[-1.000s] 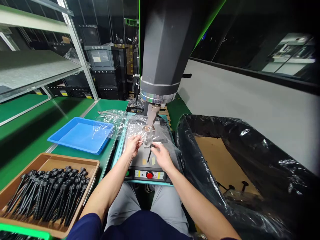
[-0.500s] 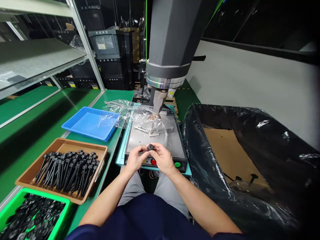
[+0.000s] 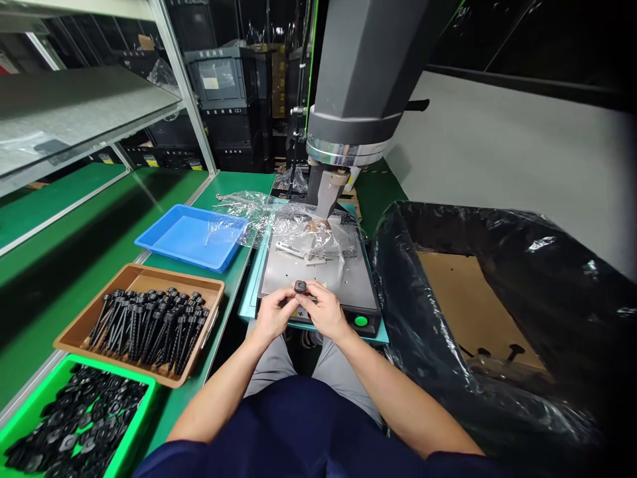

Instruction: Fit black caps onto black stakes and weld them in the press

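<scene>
My left hand (image 3: pixel 273 313) and my right hand (image 3: pixel 323 312) meet at the front edge of the grey machine plate (image 3: pixel 343 275), fingers pinched together on a small black part (image 3: pixel 300 287) with a round head. Part of it is hidden between my fingers. Behind them stands the big grey press head (image 3: pixel 368 73) with its metal horn (image 3: pixel 326 192) over crumpled clear plastic film (image 3: pixel 293 226). A brown tray (image 3: pixel 74 328) of several black ridged pins lies to my left. A green bin (image 3: pixel 144 405) of black round pieces sits at the near left.
An empty blue tray (image 3: pixel 192 236) lies on the green bench behind the brown one. A cardboard box lined with a black bag (image 3: pixel 448 318) stands at the right, a few black parts in its bottom. A green button (image 3: pixel 360 321) is on the machine's front. Metal shelving rises on the left.
My hands drew back from under the horn to the plate's front edge, bringing the black part up between them. The view shifted, so the green bin now shows.
</scene>
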`<state>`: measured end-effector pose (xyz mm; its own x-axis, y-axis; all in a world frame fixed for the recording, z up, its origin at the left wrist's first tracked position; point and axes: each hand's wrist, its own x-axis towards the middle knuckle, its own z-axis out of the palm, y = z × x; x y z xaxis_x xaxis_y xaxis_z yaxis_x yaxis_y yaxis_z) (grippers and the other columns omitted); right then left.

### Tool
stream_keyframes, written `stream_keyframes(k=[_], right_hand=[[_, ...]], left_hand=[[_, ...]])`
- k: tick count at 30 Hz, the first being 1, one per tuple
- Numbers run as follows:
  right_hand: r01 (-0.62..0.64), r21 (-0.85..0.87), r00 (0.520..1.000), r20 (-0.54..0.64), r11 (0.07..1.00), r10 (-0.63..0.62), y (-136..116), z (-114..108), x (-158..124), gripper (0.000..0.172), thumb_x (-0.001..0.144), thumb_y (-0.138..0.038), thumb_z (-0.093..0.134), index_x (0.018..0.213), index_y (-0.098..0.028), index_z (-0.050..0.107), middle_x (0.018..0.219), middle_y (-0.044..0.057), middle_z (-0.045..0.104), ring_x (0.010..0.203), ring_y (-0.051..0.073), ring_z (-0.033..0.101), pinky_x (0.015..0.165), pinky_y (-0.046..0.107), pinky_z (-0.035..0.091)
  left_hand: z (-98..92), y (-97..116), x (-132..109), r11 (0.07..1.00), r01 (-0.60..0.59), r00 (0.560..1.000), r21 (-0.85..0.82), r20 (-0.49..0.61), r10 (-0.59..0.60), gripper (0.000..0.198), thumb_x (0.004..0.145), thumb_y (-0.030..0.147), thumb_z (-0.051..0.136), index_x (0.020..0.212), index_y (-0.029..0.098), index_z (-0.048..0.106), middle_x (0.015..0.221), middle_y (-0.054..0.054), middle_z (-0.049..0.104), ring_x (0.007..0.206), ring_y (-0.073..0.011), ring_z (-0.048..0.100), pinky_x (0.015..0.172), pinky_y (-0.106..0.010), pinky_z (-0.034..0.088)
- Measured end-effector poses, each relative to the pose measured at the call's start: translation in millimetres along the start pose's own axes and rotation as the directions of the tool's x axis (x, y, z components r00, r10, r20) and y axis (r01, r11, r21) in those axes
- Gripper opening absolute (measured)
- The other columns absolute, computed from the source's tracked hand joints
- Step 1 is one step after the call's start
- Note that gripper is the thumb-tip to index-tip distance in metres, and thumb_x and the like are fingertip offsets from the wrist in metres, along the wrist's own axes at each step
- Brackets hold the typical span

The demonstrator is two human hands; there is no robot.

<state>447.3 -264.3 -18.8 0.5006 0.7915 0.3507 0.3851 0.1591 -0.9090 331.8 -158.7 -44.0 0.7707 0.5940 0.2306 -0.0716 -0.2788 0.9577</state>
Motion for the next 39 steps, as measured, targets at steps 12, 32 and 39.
stream_keyframes(k=[12,32,39], right_hand=[[-0.406,0.412,0.911,0.111,0.816,0.398,-7.2,25.1,11.8,0.042,0.066,-0.051,0.08,0.085,-0.017,0.065,0.075,0.002,0.064,0.067,0.018,0.06,0.056,0.028,0.048],[-0.446,0.321,0.838,0.478,0.836,0.263,-15.1,71.1,10.8,0.04,0.073,-0.052,0.077,0.091,-0.018,0.067,0.085,0.006,0.07,0.08,0.022,0.065,0.077,0.036,0.054],[-0.493,0.228,0.83,0.413,0.839,0.376,-12.1,36.4,7.1,0.047,0.07,-0.06,0.076,0.094,-0.02,0.068,0.094,0.011,0.073,0.092,0.026,0.069,0.089,0.041,0.055]], left_hand=[[-4.2,13.5,-21.6,0.894,0.204,0.977,-0.399,0.023,-0.213,0.032,0.077,0.038,0.073,0.098,0.014,0.07,0.088,-0.007,0.072,0.077,-0.0181,0.066,0.078,-0.034,0.053],[-62.8,51.4,-74.9,0.95,0.309,0.945,0.053,-0.126,-0.301,0.022,0.083,0.034,0.061,0.089,0.015,0.072,0.072,-0.001,0.064,0.066,-0.0141,0.057,0.065,-0.026,0.045],[-187.5,71.6,-120.9,0.641,0.579,0.766,0.504,-0.605,-0.217,0.025,0.08,0.03,0.062,0.1,0.019,0.073,0.097,-0.005,0.073,0.087,-0.0199,0.065,0.083,-0.03,0.049]])
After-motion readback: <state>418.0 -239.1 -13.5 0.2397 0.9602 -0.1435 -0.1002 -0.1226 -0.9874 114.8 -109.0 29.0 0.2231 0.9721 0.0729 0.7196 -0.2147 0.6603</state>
